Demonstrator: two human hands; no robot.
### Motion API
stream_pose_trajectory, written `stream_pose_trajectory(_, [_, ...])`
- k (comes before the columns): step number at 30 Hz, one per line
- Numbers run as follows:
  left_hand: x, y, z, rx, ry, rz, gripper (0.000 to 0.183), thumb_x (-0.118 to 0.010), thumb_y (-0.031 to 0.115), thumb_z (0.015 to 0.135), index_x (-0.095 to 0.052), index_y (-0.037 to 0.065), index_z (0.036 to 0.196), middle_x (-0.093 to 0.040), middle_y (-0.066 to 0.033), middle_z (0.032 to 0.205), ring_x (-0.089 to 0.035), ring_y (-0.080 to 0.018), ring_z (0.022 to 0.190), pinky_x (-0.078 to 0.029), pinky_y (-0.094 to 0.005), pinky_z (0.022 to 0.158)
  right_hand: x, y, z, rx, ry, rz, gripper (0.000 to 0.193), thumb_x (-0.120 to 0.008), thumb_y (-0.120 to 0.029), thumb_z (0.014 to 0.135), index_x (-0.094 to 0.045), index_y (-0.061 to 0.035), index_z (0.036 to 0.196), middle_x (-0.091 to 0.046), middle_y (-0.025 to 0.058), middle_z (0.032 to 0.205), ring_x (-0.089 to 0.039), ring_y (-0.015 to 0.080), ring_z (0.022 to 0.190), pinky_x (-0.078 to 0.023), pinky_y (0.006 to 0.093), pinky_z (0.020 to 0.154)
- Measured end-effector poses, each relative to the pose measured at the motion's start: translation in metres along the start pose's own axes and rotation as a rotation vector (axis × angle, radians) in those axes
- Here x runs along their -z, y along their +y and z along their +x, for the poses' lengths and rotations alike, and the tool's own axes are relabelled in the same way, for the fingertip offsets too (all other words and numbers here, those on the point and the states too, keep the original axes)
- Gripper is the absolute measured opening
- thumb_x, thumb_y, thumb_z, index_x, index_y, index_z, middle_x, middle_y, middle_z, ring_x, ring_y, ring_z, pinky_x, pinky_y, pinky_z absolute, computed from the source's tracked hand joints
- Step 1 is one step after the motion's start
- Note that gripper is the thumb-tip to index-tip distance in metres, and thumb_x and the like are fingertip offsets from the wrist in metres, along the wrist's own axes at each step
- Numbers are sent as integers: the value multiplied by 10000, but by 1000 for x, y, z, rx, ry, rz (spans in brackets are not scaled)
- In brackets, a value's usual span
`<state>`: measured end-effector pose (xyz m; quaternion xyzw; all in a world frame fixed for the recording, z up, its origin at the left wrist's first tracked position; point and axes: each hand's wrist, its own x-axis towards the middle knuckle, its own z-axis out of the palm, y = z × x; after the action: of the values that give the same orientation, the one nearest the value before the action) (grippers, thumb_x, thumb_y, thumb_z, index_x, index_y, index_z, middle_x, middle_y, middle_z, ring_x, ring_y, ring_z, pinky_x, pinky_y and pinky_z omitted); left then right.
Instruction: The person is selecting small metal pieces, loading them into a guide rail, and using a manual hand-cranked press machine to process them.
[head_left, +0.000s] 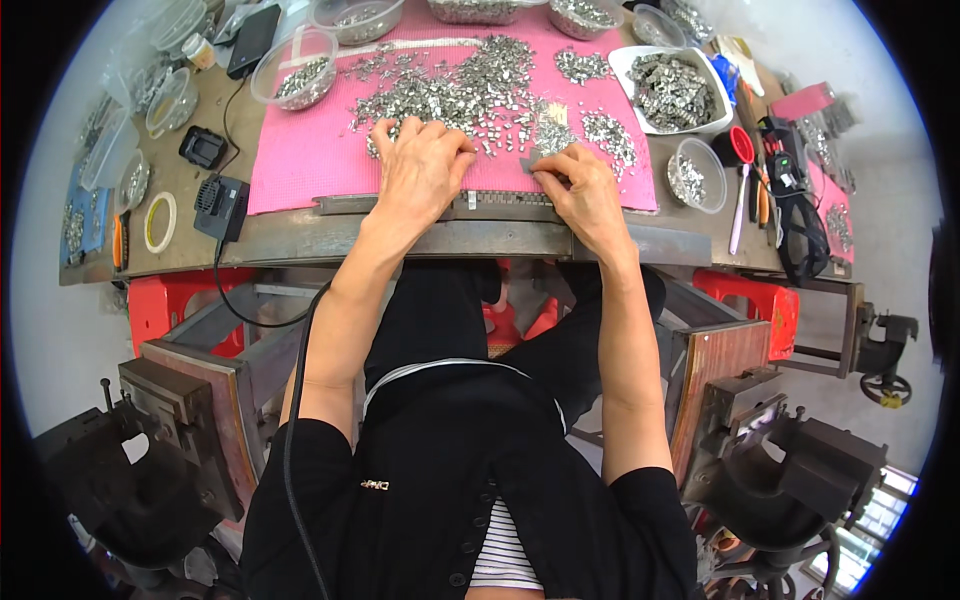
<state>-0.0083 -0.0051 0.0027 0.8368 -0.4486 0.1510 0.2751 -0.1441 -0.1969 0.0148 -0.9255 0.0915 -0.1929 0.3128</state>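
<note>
My left hand is over the near side of a loose heap of small silvery metal pieces. Its fingers are curled, with thumb and forefinger close together; anything between them is too small to make out. To its right, my right hand pinches a small flat grey piece beside a patch of fine metal bits. Below both hands, a narrow dark metal strip lies along the mat's front edge, with a row of small pieces set along it. Pink ridged matting lies under everything here.
Clear plastic tubs of metal parts line the back. At right stand a white tray, a round tub and a red cup-shaped thing. A black power adapter trails its cable at left. Bench vises flank me.
</note>
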Motion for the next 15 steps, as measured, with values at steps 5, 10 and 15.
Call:
stream_pose_trajectory(5, [-1,30,-8,-130,60,-193,99,-761,208,865,-719,130,910,-638,1,869,-597,-208,930,-334,-460,991,-1,5,4,23,-37,-13,81,-725,-70,843,-736,-25,910,-652,117,827,-649,276,779,-481,393,722])
stream_pose_trajectory(10, [-14,47,-19,-141,69,-262,131,-789,194,828,-713,129,913,-618,0,870,-588,-202,902,-352,-423,968,-3,8,3,11,-78,-26,73,-702,-115,860,-717,-57,901,-658,89,849,-645,267,815,-416,395,788])
stream_pose_trajectory(15, [-16,46,-21,-130,44,-270,133,-784,182,832,-714,122,927,-625,-3,870,-591,-209,889,-362,-421,971,-1,1,-8,-45,3,100,63,-697,-86,855,-697,-36,892,-651,77,836,-646,248,807,-420,387,778])
